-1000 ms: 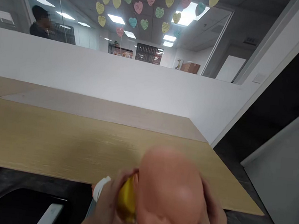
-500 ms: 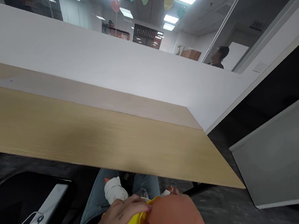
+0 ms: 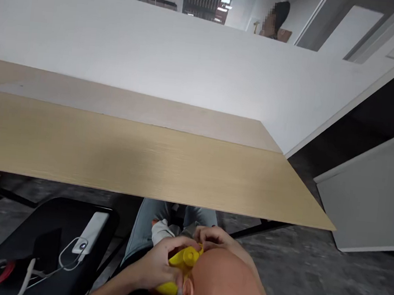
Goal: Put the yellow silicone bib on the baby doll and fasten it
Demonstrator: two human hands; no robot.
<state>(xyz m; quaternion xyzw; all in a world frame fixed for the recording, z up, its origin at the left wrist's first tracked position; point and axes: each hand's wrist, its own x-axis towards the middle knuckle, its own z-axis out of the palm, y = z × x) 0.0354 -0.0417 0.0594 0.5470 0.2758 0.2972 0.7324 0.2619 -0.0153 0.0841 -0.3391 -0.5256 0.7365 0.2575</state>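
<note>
A doll with a bald head (image 3: 228,282) and a white sleeve (image 3: 160,232) rests on my lap, seen from behind and above. A bright yellow plastic piece (image 3: 185,258) sits at its neck, beside the ear. My left hand (image 3: 160,262) is wrapped round the yellow piece from the left, thumb and fingers closed on it. Past the doll's head, my right hand (image 3: 217,238) has its fingers bent near the chin and the yellow edge. The head covers part of that hand, so what its fingertips touch is hidden.
A wooden table (image 3: 167,163) spans the view just beyond my knees. At left, a black chair (image 3: 30,224) bears a white power bank (image 3: 91,232) with a cable, a dark flat object (image 3: 47,249) and a red band (image 3: 2,275). A grey panel (image 3: 371,198) stands at right.
The view has tipped downward. My right hand has come into sight beyond the doll's head. My left hand has shifted from lying over the yellow piece to gripping its side.
</note>
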